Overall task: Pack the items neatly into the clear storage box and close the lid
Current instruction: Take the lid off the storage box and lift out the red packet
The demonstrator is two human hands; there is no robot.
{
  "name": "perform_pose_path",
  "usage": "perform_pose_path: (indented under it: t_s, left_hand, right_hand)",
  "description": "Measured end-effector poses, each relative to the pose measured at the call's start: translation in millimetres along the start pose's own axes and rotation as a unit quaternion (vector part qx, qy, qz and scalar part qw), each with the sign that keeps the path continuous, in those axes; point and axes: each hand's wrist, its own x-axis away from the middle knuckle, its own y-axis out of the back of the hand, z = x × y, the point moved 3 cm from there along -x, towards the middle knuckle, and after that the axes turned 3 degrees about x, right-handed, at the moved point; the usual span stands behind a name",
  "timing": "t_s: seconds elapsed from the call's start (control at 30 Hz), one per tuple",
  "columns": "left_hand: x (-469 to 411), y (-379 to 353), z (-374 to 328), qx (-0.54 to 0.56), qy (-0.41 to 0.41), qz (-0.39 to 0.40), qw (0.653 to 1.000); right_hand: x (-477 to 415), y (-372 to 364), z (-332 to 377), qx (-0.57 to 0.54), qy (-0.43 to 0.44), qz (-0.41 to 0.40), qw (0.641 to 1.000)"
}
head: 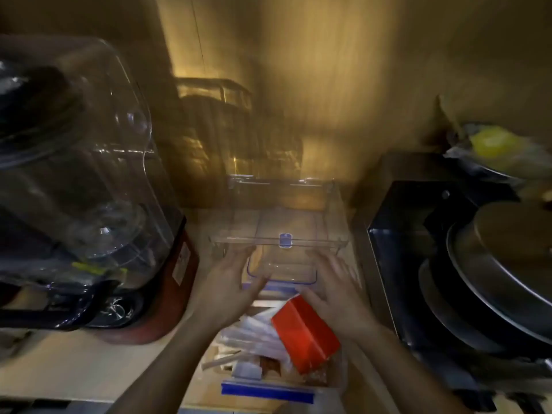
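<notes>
The clear storage box [331, 375] with blue latches sits at the near edge of the wooden counter, filled with a red carton [307, 336], white wrapped packets [254, 333] and other small items. Just behind it lies a clear lid [280, 274] with a blue rim, and behind that a larger clear container [279, 234] with a blue tab. My left hand [230, 288] reaches over the box with fingers spread, its fingertips at the lid's left edge. On the lid's right side my right hand [334, 291] is also spread. The frame is blurred; neither hand visibly grips anything.
A large clear-covered appliance with a red base [89, 204] crowds the left. A black rack with stacked metal pans [493, 279] fills the right, a yellow item [490, 141] above it. Clear containers [215, 138] stand at the back against the wooden wall.
</notes>
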Motion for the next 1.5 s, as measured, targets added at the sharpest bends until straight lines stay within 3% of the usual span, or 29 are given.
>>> perform_pose_path:
  t_s: [0.13,0.23,0.57,0.7,0.83,0.97,1.1,1.2,1.3,1.4,1.5]
  left_hand:
    - [19,-42,5,0.009,0.035,0.122,0.992]
    - [31,-71,14,0.032,0.058,0.179,0.982]
    - [42,-101,26,0.134,0.067,0.219,0.964]
    - [41,-98,26,0.198,0.097,0.206,0.953]
    - [38,-85,24,0.291,0.154,0.155,0.932]
    - [36,-66,24,0.405,0.219,0.096,0.882]
    - [36,-45,27,0.475,0.260,0.062,0.839]
    - [37,-28,34,0.469,0.260,0.036,0.843]
    - [38,-9,40,0.416,0.239,0.016,0.877]
    - [40,7,41,0.389,0.222,-0.015,0.894]
    - [45,22,42,0.401,0.220,-0.056,0.888]
  right_hand:
    - [17,-29,-11,0.007,-0.060,0.093,0.994]
    - [25,-43,-16,0.013,-0.079,0.111,0.991]
    - [37,-61,-23,-0.048,-0.146,0.154,0.976]
    - [35,-57,-24,-0.119,-0.164,0.119,0.972]
    - [31,-51,-19,-0.266,-0.183,0.071,0.944]
    - [22,-49,-8,-0.360,-0.182,0.022,0.915]
    - [11,-54,5,-0.413,-0.172,0.024,0.894]
    - [7,-58,10,-0.449,-0.183,0.053,0.873]
    - [4,-64,6,-0.477,-0.227,0.056,0.847]
    - [-5,-78,-2,-0.444,-0.278,0.056,0.850]
    - [-14,-102,2,-0.401,-0.281,0.157,0.858]
